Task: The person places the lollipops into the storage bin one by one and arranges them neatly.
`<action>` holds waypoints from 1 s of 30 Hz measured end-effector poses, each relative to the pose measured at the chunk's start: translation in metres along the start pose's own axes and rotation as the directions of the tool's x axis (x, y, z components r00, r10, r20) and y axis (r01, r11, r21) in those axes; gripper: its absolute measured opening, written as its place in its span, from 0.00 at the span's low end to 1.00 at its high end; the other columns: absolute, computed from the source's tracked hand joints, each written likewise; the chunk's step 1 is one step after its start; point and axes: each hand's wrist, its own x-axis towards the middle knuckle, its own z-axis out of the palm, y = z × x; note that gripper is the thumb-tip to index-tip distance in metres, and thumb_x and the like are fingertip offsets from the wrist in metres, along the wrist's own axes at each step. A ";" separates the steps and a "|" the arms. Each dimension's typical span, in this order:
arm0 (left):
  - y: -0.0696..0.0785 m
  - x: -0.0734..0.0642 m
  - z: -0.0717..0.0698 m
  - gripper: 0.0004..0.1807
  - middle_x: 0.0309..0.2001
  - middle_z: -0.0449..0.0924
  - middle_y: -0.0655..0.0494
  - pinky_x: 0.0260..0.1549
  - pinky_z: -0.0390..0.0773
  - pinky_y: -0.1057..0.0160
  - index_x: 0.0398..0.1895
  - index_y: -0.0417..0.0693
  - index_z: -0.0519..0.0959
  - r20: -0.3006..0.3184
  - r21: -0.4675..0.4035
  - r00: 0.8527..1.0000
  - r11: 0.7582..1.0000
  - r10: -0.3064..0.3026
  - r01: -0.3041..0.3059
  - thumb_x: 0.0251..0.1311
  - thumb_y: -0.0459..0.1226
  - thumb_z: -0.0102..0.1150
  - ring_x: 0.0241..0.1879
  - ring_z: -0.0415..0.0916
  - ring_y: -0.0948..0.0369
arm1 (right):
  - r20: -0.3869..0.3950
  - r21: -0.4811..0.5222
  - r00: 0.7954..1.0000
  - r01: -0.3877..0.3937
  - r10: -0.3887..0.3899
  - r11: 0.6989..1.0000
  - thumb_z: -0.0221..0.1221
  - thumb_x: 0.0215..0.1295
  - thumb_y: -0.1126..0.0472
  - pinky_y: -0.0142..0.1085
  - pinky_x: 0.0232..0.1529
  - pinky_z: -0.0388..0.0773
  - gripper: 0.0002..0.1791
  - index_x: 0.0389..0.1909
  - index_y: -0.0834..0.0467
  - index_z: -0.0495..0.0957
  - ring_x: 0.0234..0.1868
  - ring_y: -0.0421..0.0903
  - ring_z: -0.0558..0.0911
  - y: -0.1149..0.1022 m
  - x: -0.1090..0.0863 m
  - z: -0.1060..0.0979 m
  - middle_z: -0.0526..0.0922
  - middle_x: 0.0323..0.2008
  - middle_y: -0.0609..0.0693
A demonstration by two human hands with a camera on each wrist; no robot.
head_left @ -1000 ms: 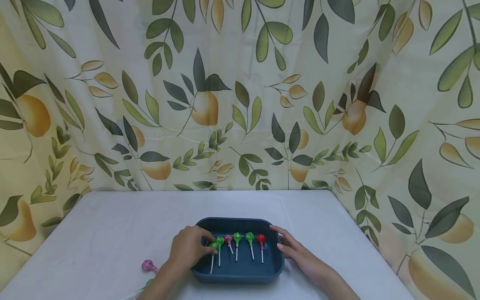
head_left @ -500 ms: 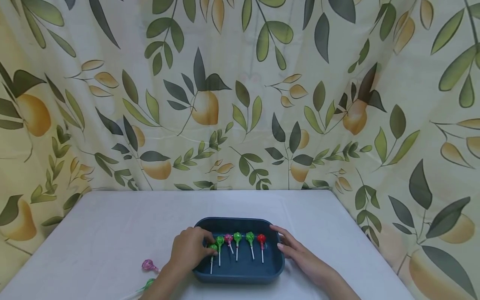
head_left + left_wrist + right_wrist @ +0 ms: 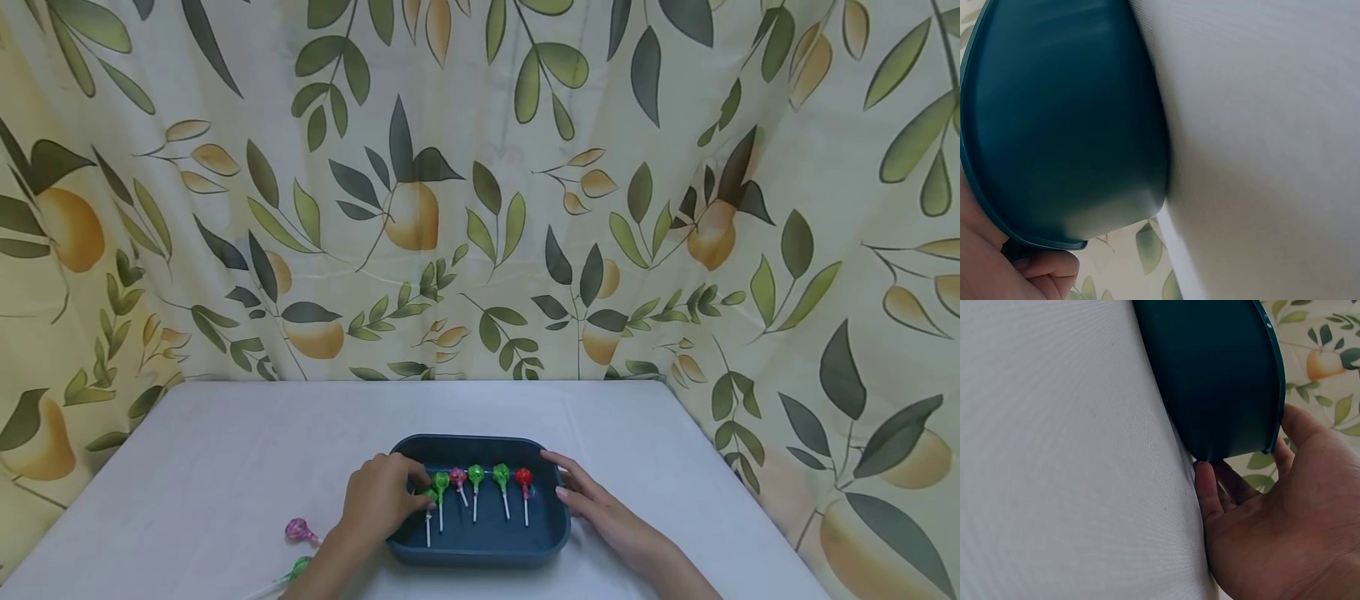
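A dark blue tray [image 3: 480, 557] stands on the white table, with a row of lollipops inside. In the head view my left hand [image 3: 377, 498] reaches over its left end and pinches the leftmost green lollipop [image 3: 430, 497], whose head the fingers partly cover. To its right lie another green lollipop [image 3: 441, 481], a pink lollipop [image 3: 458, 477], two more green ones and a red lollipop [image 3: 523, 477]. My right hand [image 3: 600, 504] rests its fingertips on the tray's right end. The right wrist view shows those fingers against the rim and lower wall.
Left of the tray, on the white table [image 3: 247, 450], lie a purple lollipop [image 3: 298, 530] and a green lollipop [image 3: 299, 567], partly behind my left forearm. A curtain [image 3: 480, 208] printed with fruit and leaves hangs behind the table.
The leftmost green lollipop's stick has shifted slightly right, nearer its neighbour, with my left fingers still on it. The tray has slid very slightly right. My right hand stays at the rim.
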 end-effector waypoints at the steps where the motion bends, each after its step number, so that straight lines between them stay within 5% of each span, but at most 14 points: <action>1: 0.000 0.000 0.000 0.11 0.29 0.85 0.63 0.32 0.80 0.51 0.28 0.57 0.91 0.001 -0.001 1.000 1.000 0.001 -0.001 0.43 0.43 0.86 0.33 0.79 0.57 | 0.000 0.000 1.000 0.001 -0.001 1.000 0.52 0.78 0.40 0.73 0.66 0.53 0.32 0.79 0.33 0.58 0.78 0.69 0.49 0.000 0.000 0.000 0.50 0.80 0.64; 30: -0.004 0.001 -0.010 0.10 0.33 0.83 0.65 0.52 0.76 0.36 0.31 0.58 0.90 0.092 -0.206 0.994 0.976 -0.050 0.068 0.46 0.41 0.84 0.49 0.79 0.50 | -0.007 -0.016 1.000 0.002 -0.002 1.000 0.52 0.78 0.40 0.74 0.65 0.53 0.32 0.80 0.32 0.57 0.78 0.70 0.50 0.000 -0.001 -0.001 0.49 0.80 0.64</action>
